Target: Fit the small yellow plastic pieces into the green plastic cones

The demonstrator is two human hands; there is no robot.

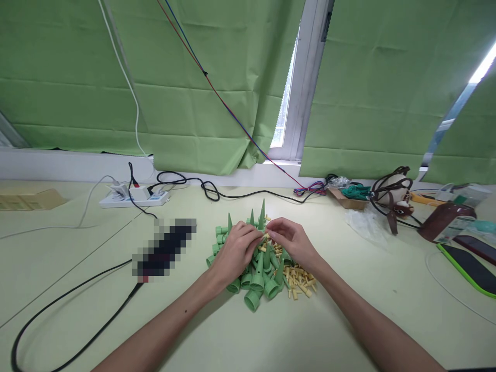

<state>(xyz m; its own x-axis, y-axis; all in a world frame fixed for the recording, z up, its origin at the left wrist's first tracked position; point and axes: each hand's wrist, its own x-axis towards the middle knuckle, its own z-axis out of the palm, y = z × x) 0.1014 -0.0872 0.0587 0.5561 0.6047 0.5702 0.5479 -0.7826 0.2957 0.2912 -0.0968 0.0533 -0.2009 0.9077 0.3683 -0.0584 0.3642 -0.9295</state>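
My left hand (241,244) is closed over the left part of a pile, its fingers bent and their tips hidden, so what they grip cannot be made out. Close to its fingertips, my right hand (291,239) pinches what looks like a small yellow plastic peg (266,236). Around and beneath both hands lie several green plastic cone-shaped nozzles (258,278) with wide hollow ends, some upright and some on their sides. Loose yellow plastic pegs (298,280) are heaped at the pile's right, below my right hand.
A power strip (134,198) with plugs stands at the back left; a black cable (248,196) runs along the back. To the left lies a blurred-out dark object (165,253). At right are a plastic bag (366,225), a brown container (445,221) and a green-edged phone (470,268).
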